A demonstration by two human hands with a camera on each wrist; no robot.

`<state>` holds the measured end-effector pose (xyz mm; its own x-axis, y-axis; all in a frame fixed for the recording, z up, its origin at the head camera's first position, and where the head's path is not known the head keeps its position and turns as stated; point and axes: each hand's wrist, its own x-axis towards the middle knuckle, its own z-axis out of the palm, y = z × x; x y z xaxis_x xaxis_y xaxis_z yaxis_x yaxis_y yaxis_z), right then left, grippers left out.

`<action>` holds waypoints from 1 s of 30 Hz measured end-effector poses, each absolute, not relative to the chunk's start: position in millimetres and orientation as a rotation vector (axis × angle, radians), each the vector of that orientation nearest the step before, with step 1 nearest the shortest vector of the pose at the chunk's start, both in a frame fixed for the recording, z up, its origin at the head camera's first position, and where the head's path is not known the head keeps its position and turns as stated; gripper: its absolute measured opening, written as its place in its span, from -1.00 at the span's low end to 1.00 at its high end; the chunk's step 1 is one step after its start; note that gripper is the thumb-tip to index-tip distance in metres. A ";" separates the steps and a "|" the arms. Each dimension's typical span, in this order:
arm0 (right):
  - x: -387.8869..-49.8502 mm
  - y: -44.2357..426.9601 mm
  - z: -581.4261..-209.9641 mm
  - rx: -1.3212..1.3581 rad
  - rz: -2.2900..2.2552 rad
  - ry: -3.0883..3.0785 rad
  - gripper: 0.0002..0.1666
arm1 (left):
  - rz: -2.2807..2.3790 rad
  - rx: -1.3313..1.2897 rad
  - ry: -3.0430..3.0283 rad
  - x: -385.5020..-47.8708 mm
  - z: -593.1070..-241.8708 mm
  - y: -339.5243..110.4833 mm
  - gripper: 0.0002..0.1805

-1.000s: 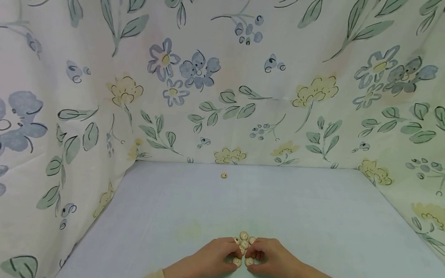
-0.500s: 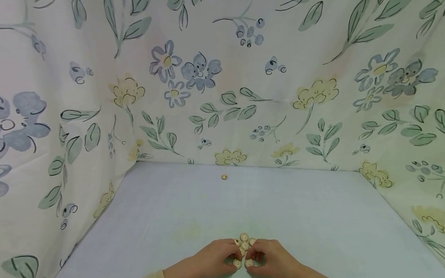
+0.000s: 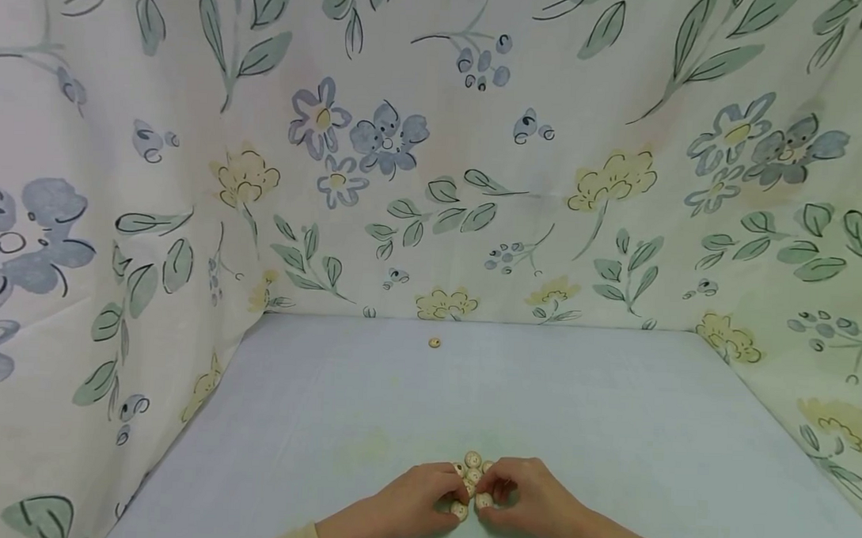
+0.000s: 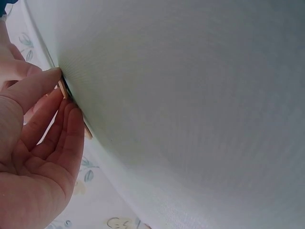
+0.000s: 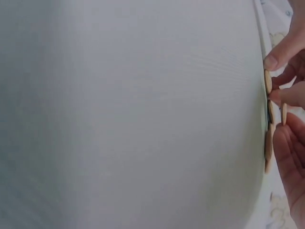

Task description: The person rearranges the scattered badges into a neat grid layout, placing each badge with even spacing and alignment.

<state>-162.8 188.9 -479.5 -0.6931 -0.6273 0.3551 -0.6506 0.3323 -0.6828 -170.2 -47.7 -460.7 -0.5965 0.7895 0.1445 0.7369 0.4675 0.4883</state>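
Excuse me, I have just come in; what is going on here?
At a pale table, a person's left hand pinches one small round disc, while the right hand pinches another disc, which looks lifted off the surface in the right wrist view. More discs sit clustered between and just beyond the hands, and a lone round piece lies near the far edge.

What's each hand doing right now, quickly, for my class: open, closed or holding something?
Left hand: closed, pinching a pale disc.
Right hand: closed, pinching a second disc.
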 end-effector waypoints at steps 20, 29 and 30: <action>-182.6 195.4 -478.5 1.138 1.395 -2.521 -0.80 | 0.835 1.401 2.579 -170.9 -464.5 -49.4 -0.86; -192.7 196.5 -477.0 1.102 1.388 -2.532 -0.81 | 0.818 1.413 2.597 -171.6 -463.9 -48.7 -0.86; -193.6 196.5 -475.9 1.096 1.395 -2.533 -0.81 | 0.817 1.411 2.597 -171.7 -463.9 -48.6 -0.86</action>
